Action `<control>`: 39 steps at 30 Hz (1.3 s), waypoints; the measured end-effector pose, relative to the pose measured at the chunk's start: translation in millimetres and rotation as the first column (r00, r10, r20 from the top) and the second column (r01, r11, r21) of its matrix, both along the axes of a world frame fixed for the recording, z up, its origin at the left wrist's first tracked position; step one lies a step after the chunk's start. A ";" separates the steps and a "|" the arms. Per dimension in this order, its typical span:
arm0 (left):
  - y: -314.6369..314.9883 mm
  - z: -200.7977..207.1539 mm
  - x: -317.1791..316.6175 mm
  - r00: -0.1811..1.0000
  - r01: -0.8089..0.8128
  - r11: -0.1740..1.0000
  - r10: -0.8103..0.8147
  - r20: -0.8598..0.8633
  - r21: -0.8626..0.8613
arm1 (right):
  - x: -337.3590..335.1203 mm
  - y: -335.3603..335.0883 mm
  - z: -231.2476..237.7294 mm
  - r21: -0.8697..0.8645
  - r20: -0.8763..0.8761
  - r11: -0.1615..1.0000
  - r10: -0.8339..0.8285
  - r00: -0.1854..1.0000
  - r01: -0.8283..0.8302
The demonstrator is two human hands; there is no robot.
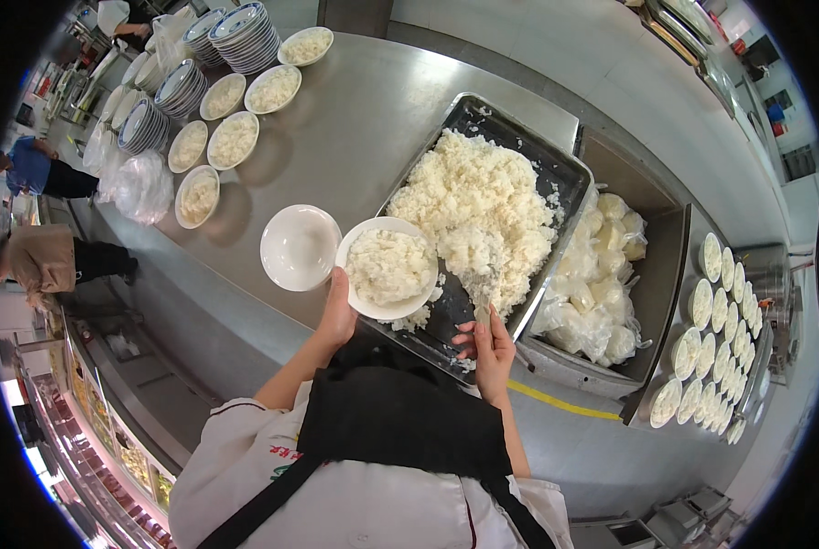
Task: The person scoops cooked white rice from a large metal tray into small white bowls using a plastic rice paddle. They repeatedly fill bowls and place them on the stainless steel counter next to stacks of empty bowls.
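Note:
My left hand (338, 311) is closed on the rim of a white bowl filled with rice (389, 268), which is held over the near left edge of a dark tray (574, 174). Just left of it stands an empty white bowl (300, 247). A large heap of cooked white rice (483, 192) fills much of the tray. My right hand (490, 352) grips the handle of a rice paddle (483, 311) at the tray's near side. The paddle's blade is partly hidden in the rice. Loose grains lie on the tray's bare near part.
Filled rice bowls (234, 140) and stacked blue-rimmed plates (245, 37) stand at the far left of the steel table (364, 101). Right of the tray, a sink (675, 265) holds bagged pale food (592, 293). Many filled bowls (702, 302) stand further right. Two people (43, 256) are at the left.

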State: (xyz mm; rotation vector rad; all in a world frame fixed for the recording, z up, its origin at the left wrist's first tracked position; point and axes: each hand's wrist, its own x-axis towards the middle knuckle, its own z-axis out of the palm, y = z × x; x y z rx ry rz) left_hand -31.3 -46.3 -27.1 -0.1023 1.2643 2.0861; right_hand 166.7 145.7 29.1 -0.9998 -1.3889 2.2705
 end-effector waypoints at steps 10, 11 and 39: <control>43.0 18.0 5.0 0.981 0.189 0.982 -0.189 -0.054 -0.002 | -20.6 -15.2 27.2 0.912 0.367 0.151 0.111 0.923 -0.381; 45.1 20.4 4.9 0.983 0.184 0.983 -0.183 -0.024 0.017 | -18.6 -16.1 29.1 0.905 0.398 0.114 0.116 0.910 -0.410; 35.0 22.7 -17.9 0.963 0.133 0.979 -0.165 0.212 0.156 | -17.9 -2.6 38.5 0.790 0.294 0.530 0.113 0.949 -0.308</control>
